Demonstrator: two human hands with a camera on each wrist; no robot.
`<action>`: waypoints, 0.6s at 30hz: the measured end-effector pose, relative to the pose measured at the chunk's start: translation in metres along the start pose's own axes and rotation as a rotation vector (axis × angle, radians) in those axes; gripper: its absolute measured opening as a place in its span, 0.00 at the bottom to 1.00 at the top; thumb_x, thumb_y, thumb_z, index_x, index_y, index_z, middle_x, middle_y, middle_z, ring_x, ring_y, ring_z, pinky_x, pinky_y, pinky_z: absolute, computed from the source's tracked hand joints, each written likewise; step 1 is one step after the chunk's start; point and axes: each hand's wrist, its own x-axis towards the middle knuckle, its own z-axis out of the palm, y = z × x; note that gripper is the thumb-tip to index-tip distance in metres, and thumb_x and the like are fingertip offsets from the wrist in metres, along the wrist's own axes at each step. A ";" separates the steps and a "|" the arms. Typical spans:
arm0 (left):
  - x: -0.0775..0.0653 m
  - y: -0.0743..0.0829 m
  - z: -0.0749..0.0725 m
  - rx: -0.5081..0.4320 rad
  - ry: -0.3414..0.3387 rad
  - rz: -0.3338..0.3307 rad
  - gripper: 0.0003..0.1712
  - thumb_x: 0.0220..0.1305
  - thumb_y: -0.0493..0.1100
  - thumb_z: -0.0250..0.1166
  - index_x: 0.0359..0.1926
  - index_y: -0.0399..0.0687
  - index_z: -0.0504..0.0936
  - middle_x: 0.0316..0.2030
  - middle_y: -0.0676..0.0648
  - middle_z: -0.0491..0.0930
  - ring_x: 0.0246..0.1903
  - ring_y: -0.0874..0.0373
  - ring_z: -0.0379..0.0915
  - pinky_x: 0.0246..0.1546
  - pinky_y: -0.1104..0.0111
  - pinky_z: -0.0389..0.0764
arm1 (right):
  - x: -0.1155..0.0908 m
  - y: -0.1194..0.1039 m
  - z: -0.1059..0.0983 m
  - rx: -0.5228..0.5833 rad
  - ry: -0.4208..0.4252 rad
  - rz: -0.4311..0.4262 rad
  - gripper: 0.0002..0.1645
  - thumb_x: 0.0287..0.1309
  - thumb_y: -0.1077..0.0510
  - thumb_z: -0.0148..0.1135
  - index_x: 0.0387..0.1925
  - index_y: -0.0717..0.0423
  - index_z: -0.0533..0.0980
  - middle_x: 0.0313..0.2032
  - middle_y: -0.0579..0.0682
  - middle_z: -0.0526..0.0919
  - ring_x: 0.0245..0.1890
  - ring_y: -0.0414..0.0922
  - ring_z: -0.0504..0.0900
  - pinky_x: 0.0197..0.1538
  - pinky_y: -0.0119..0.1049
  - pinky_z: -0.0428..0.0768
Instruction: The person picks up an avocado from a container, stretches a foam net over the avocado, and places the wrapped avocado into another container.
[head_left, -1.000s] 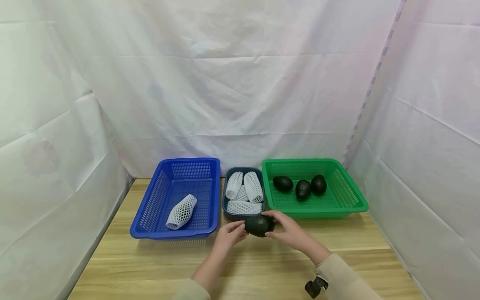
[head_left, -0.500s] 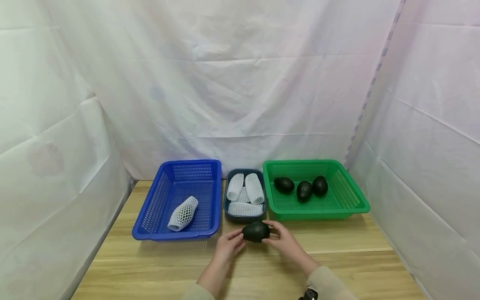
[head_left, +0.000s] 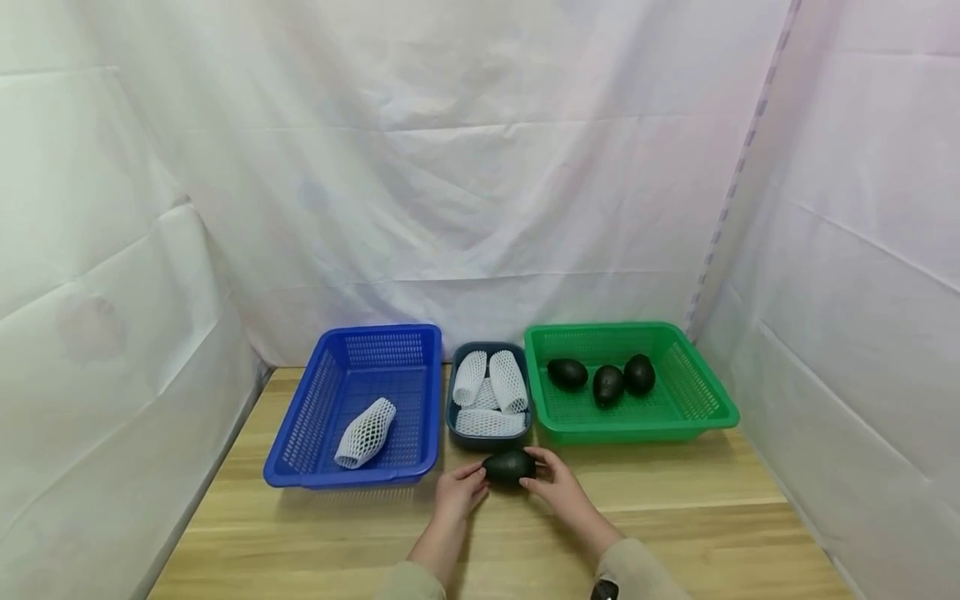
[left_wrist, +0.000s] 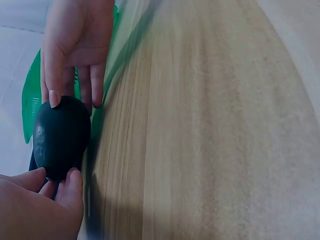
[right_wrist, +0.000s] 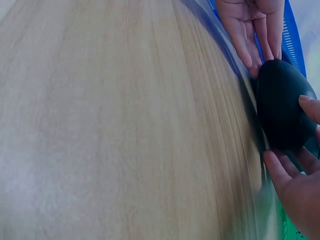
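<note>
A dark avocado (head_left: 507, 468) is held between both hands just in front of the small dark box. My left hand (head_left: 456, 497) pinches its narrow end with thumb and fingertips, as the left wrist view shows on the avocado (left_wrist: 62, 135). At the broad end, my right hand (head_left: 558, 487) grips it between thumb and fingers; the right wrist view has this hand (right_wrist: 300, 185) at the right edge. Foam net sleeves (head_left: 491, 423) lie in the small box (head_left: 489, 444). Several other avocados (head_left: 608, 385) rest in the green basket (head_left: 622, 434).
On the left stands a blue basket (head_left: 352, 480) with one avocado in a foam net (head_left: 365, 433) inside. The baskets and box line the back of the wooden table (head_left: 337, 542), before a white cloth wall (head_left: 480, 200). Cloth also hangs at both sides.
Both hands have brought the avocado slightly toward the table's front and a little left. The head view has shifted slightly. Both hands keep hold of the avocado.
</note>
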 end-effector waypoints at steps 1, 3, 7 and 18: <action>0.001 0.000 0.001 -0.002 0.004 -0.001 0.19 0.64 0.27 0.61 0.52 0.14 0.73 0.39 0.39 0.80 0.36 0.53 0.79 0.45 0.57 0.82 | 0.001 0.001 0.000 -0.006 0.009 -0.004 0.30 0.56 0.61 0.70 0.60 0.61 0.72 0.58 0.63 0.74 0.56 0.60 0.75 0.52 0.47 0.78; 0.004 0.001 0.001 -0.002 0.008 -0.011 0.19 0.64 0.27 0.60 0.52 0.14 0.73 0.39 0.38 0.80 0.36 0.54 0.79 0.46 0.57 0.81 | 0.003 0.001 0.000 -0.016 0.021 -0.011 0.30 0.56 0.62 0.70 0.60 0.61 0.72 0.58 0.63 0.74 0.55 0.60 0.75 0.51 0.46 0.78; 0.007 0.000 0.001 0.007 0.015 -0.011 0.19 0.64 0.27 0.60 0.52 0.13 0.72 0.37 0.36 0.81 0.34 0.54 0.79 0.44 0.57 0.82 | 0.006 0.002 0.001 -0.025 0.033 -0.013 0.30 0.55 0.63 0.70 0.59 0.61 0.73 0.57 0.64 0.74 0.55 0.61 0.75 0.50 0.47 0.79; 0.008 0.000 0.006 0.030 0.062 -0.023 0.17 0.64 0.28 0.61 0.49 0.15 0.74 0.30 0.43 0.80 0.26 0.60 0.77 0.35 0.65 0.83 | 0.007 0.002 0.006 -0.044 0.060 -0.017 0.30 0.55 0.63 0.69 0.59 0.64 0.72 0.56 0.64 0.75 0.55 0.60 0.75 0.55 0.51 0.76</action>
